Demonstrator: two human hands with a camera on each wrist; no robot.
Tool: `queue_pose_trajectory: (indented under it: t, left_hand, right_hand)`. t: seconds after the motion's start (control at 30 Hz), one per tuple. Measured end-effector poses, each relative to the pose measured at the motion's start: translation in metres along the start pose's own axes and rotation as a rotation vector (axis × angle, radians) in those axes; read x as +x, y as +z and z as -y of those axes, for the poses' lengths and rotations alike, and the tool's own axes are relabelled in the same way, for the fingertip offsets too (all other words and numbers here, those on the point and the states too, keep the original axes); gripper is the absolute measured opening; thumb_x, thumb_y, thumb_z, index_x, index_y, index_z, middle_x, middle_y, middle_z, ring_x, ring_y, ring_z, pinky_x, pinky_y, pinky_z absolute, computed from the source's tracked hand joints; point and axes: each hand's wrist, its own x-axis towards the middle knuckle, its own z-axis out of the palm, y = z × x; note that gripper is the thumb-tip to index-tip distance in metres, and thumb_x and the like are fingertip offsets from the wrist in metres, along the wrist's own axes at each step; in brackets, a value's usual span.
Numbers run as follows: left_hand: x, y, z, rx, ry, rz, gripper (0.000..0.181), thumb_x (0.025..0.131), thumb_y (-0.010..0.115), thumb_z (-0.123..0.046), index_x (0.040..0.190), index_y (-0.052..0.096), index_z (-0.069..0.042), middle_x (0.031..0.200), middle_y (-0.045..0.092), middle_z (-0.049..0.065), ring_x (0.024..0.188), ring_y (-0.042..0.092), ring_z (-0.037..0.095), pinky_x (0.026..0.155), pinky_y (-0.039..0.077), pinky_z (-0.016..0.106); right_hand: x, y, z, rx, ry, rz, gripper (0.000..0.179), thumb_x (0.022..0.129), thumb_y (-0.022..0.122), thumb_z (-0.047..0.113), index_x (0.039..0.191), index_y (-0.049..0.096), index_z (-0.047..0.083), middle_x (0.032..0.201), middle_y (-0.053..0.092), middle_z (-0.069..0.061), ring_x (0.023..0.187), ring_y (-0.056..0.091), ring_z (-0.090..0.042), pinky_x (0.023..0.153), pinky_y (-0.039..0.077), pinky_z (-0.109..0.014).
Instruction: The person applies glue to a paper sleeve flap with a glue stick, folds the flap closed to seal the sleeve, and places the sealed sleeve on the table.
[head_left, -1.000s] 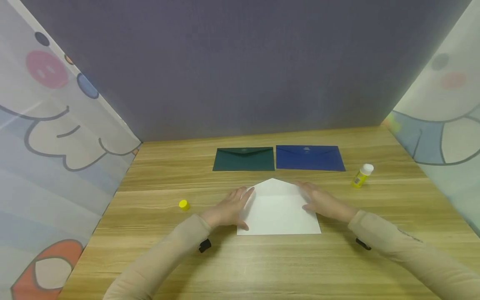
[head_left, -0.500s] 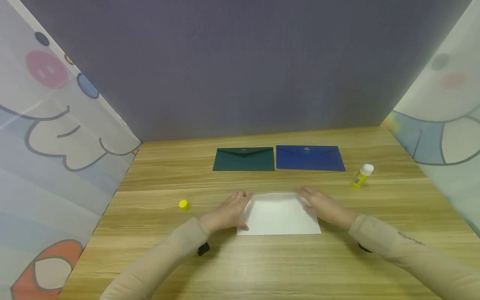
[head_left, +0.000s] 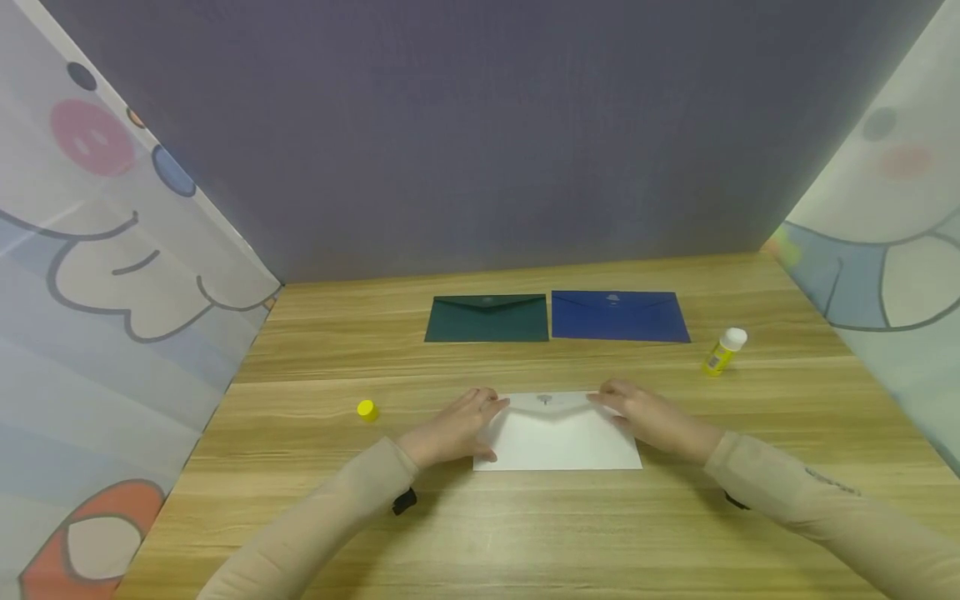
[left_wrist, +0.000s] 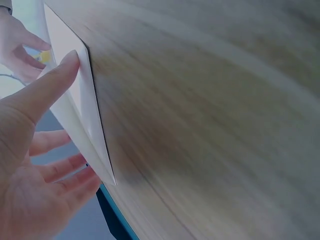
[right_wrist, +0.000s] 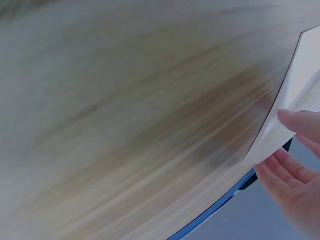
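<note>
A white envelope (head_left: pixel 557 442) lies on the table between the two hands, its flap (head_left: pixel 546 405) angled down over the body and bearing a small grey emblem. My left hand (head_left: pixel 459 428) touches the left end: in the left wrist view the thumb (left_wrist: pixel 57 77) lies over the front while the fingers stay behind the flap. At the opposite end is my right hand (head_left: pixel 656 421). Its thumb (right_wrist: pixel 295 120) touches the front in the right wrist view, with the fingers (right_wrist: pixel 285 172) behind the folded edge. Neither hand plainly pinches the paper.
Behind the white envelope lie a dark green envelope (head_left: pixel 487 323) and a blue envelope (head_left: pixel 619 321), side by side. A yellow glue stick (head_left: pixel 722 353) with a white end stands at the right. On the left sits a small yellow cap (head_left: pixel 367 410). A grey wall (head_left: pixel 510 150) borders the table.
The white envelope's flap has swung from pointing away, through raised, to leaning toward me, showing its emblem. Both hands have shifted slightly nearer with it; the envelope's body has stayed in place.
</note>
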Motion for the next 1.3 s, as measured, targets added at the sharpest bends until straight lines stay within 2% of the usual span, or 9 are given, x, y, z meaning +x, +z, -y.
queue_pose_trajectory:
  t: [0.13, 0.47, 0.73, 0.97, 1.07, 1.1, 1.2, 1.3]
  left_hand:
    - [0.0, 0.0, 0.001, -0.004, 0.031, -0.005, 0.075, 0.071, 0.071, -0.036, 0.128, 0.042, 0.002, 0.124, 0.043, 0.015, 0.114, 0.04, 0.025, 0.098, 0.035, 0.034]
    - [0.0, 0.0, 0.003, 0.016, 0.041, 0.02, 0.069, 0.073, 0.069, -0.037, 0.126, 0.046, 0.0, 0.125, 0.043, 0.015, 0.116, 0.039, 0.025, 0.099, 0.034, 0.032]
    - [0.0, -0.002, 0.002, 0.026, 0.029, 0.082, 0.066, 0.077, 0.065, -0.037, 0.128, 0.044, 0.0, 0.129, 0.04, 0.015, 0.119, 0.036, 0.025, 0.1, 0.032, 0.032]
    - [0.001, -0.002, 0.005, 0.026, 0.08, 0.07, 0.065, 0.079, 0.063, -0.038, 0.127, 0.044, 0.002, 0.125, 0.041, 0.017, 0.116, 0.037, 0.025, 0.098, 0.033, 0.031]
    - [0.002, -0.002, 0.004, 0.048, 0.066, 0.085, 0.067, 0.078, 0.064, -0.039, 0.128, 0.043, 0.001, 0.126, 0.041, 0.017, 0.117, 0.037, 0.026, 0.099, 0.033, 0.031]
    - [0.001, -0.006, 0.0, 0.052, 0.048, 0.101, 0.066, 0.078, 0.065, -0.036, 0.127, 0.044, 0.001, 0.126, 0.042, 0.017, 0.117, 0.038, 0.027, 0.099, 0.033, 0.032]
    - [0.003, -0.005, 0.0, 0.068, 0.027, 0.121, 0.067, 0.078, 0.064, -0.038, 0.128, 0.043, 0.0, 0.128, 0.041, 0.016, 0.118, 0.037, 0.026, 0.1, 0.032, 0.032]
    - [0.004, -0.005, -0.001, 0.082, 0.015, 0.135, 0.068, 0.078, 0.064, -0.039, 0.129, 0.042, -0.001, 0.128, 0.041, 0.015, 0.118, 0.037, 0.026, 0.1, 0.032, 0.031]
  right_hand:
    - [0.0, -0.001, 0.002, 0.016, -0.001, 0.014, 0.034, 0.075, 0.063, -0.006, 0.109, 0.061, -0.001, 0.102, 0.057, -0.02, 0.093, 0.056, -0.031, 0.076, 0.05, -0.037]
    - [0.0, -0.001, 0.003, 0.016, 0.005, 0.049, 0.029, 0.076, 0.062, -0.007, 0.104, 0.063, -0.002, 0.103, 0.057, -0.022, 0.095, 0.055, -0.034, 0.077, 0.049, -0.039]
    - [0.0, 0.0, 0.005, -0.01, 0.014, 0.065, 0.025, 0.075, 0.062, -0.006, 0.101, 0.064, -0.003, 0.104, 0.056, -0.023, 0.098, 0.054, -0.035, 0.079, 0.048, -0.04]
    - [0.005, -0.003, 0.006, -0.006, 0.019, 0.119, 0.024, 0.075, 0.064, -0.004, 0.099, 0.065, -0.004, 0.102, 0.057, -0.023, 0.097, 0.054, -0.035, 0.08, 0.047, -0.041]
    - [0.01, -0.005, 0.009, -0.026, -0.004, 0.162, 0.024, 0.075, 0.064, -0.002, 0.099, 0.064, -0.004, 0.103, 0.058, -0.023, 0.097, 0.054, -0.035, 0.081, 0.047, -0.042]
    - [0.012, -0.006, 0.011, -0.039, -0.009, 0.181, 0.024, 0.076, 0.064, 0.0, 0.1, 0.063, -0.004, 0.105, 0.058, -0.023, 0.099, 0.054, -0.035, 0.082, 0.046, -0.043]
    - [0.017, -0.006, 0.018, -0.093, -0.035, 0.243, 0.03, 0.08, 0.061, 0.007, 0.108, 0.059, -0.003, 0.112, 0.055, -0.023, 0.105, 0.052, -0.036, 0.086, 0.043, -0.044]
    - [0.023, -0.003, 0.026, -0.128, -0.08, 0.255, 0.036, 0.082, 0.061, 0.013, 0.113, 0.056, -0.003, 0.117, 0.053, -0.022, 0.107, 0.05, -0.034, 0.088, 0.043, -0.043]
